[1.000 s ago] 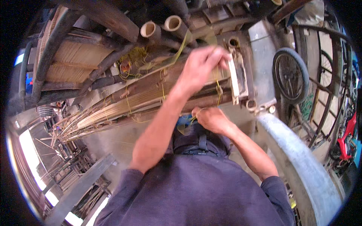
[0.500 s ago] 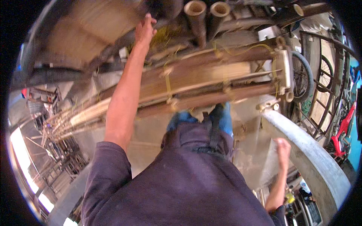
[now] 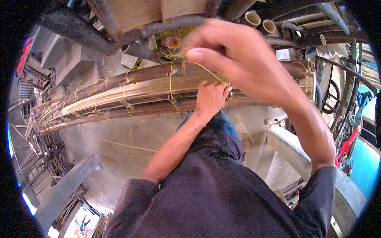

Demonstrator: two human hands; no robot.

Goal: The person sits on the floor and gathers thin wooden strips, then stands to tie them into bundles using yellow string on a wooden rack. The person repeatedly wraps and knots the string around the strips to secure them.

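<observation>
Over the bundle of pale split strips (image 3: 147, 86), which lies between two long brown bamboo poles (image 3: 147, 75), both my hands are at work. My left hand (image 3: 211, 97) is closed at the near edge of the bundle, its thumb and fingers pinching a yellow string (image 3: 206, 70). My right hand (image 3: 242, 51) is raised closer to the camera and slightly blurred. Its thumb and fingers come together near the far stretch of that string, seemingly gripping it; the fingertips are partly hidden. More yellow string ties (image 3: 171, 85) cross the poles at short wooden pegs (image 3: 127, 104).
Beyond the poles stands a dark bamboo frame (image 3: 170, 24) with pale panels. Open bamboo tube ends (image 3: 252, 18) point up at the far right. A concrete ledge (image 3: 289, 144) lies to the right, with a bicycle wheel (image 3: 331, 97) behind it.
My left hand has come down from the far frame to the bundle. My right hand has risen from my right side to above the poles. The view has shifted.
</observation>
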